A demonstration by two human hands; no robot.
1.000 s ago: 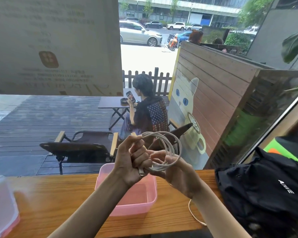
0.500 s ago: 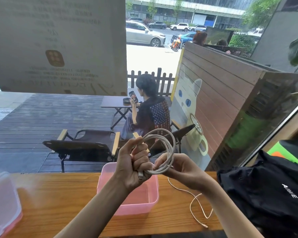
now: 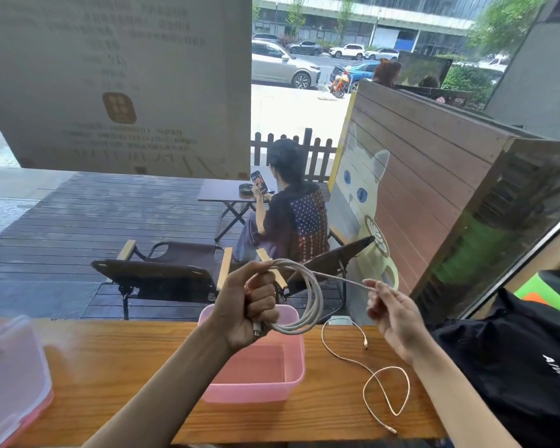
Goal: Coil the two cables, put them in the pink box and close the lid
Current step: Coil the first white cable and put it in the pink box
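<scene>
My left hand [image 3: 246, 305] grips coil [image 3: 307, 299] | right hand [image 3: 392, 313] pinches its tail | second cable [image 3: 374, 376] on surface [image 3: 117, 376] | box [image 3: 259, 373] open

— Where do we have the box [image 3: 256, 388] on the counter [image 3: 117, 376]?

— In the middle. The lid [image 3: 12, 376] lies well to its left, at the counter's edge.

— And the cables?

— One cable [image 3: 374, 379] lies loose on the counter, right of the box. The other cable [image 3: 312, 302] we hold coiled above it, between our hands. The bag [image 3: 514, 376] sits farthest right.
</scene>
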